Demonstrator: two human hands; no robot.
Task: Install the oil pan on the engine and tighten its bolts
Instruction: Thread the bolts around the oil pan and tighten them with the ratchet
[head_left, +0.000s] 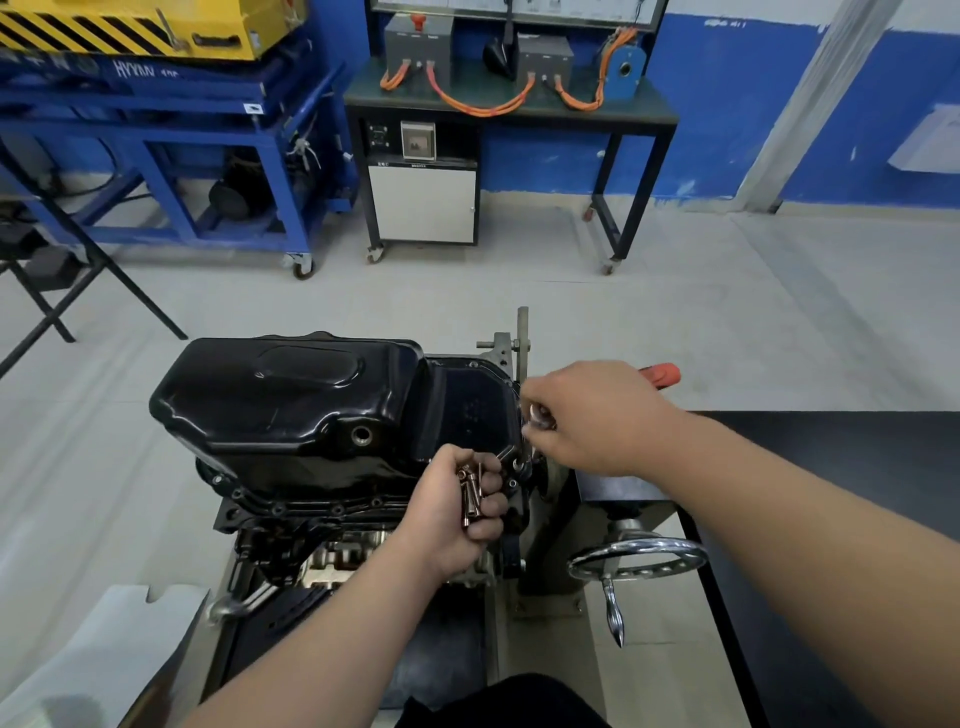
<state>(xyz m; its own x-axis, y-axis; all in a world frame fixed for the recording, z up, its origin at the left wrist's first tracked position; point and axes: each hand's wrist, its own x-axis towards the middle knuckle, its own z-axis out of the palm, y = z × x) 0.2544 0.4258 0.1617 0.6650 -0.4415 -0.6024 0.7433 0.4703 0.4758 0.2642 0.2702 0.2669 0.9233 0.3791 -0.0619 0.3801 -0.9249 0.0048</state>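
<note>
Forearms reach in from the bottom edge of the frame, over a dark lap at lower centre. Just right of centre, low in the frame, a chrome handwheel (638, 557) with a spindle handle hangs off the grey engine stand (550, 540), and a black tabletop (831, 519) fills the lower right. The left hand (457, 512) sits at centre, curled into a loose fist around a bundle of copper-coloured bolts (470, 493), their shanks showing between the fingers; it rests against the near right corner of the engine. Below and left of it the engine block (311, 551) shows bare metal and dark castings. On top of the block lies the black oil pan (291, 400), left of centre, its flange lined up on the engine's edge with bolt holes visible along the near side. The right hand (597, 415), right of centre, is pinched shut at the pan's right end on a small shiny metal piece (537, 415); whether it is a bolt or a tool tip is not clear. Behind that hand an orange-red handle (662, 375) pokes out. Farther back lies pale floor, then a blue wheeled frame (218, 171) in the upper left carrying a yellow striped unit, and a dark bench (511, 104) with orange cables at top centre, against a blue wall.
</note>
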